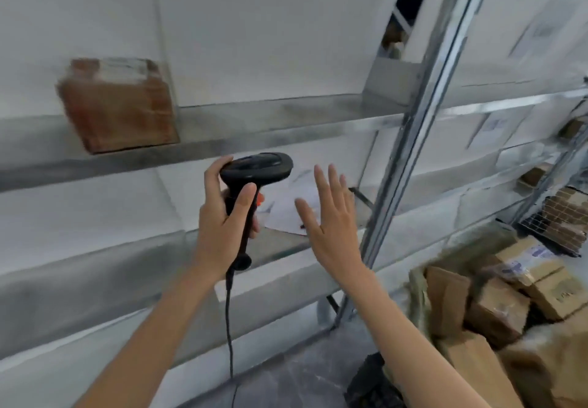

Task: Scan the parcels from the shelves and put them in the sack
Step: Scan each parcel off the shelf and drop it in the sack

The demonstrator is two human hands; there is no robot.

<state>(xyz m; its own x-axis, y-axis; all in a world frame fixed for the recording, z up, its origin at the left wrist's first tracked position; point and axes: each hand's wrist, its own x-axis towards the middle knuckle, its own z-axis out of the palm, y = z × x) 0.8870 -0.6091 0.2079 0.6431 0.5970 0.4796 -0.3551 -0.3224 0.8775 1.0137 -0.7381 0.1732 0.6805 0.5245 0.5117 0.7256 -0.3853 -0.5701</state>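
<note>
Brown cardboard parcels (496, 306) sit heaped at the near right, packed into the open mouth of a tan sack (416, 293) on the floor. Most are taped boxes, and some carry printed labels too blurred to read.

From where I watch, two bare forearms reach up from the bottom edge. My left hand (222, 216) grips the handle of a black scanner (254, 169), fingers and thumb curled round it. The scanner's wide head sits above the hand and points right. A black cable (229, 321) hangs straight down from the handle's base towards the floor.

My right hand (327, 216) is just right of the scanner, apart from it. Its fingers are straight and spread, palm facing away, and it holds nothing. Behind it a flat white parcel (292, 207) lies on the lower metal shelf (95, 267), partly hidden by both hands. I cannot tell whether the fingers touch it.

A slanting metal post (423, 121) rises to the right of that hand.

Farther and higher to the left, a single brown box (117, 105) stands on the upper shelf (254, 127), blurred, with pale tape across its top.

At the far right, more small brown parcels (563, 220) rest on wire shelves beyond the post, with white parcels on the shelves above them.
</note>
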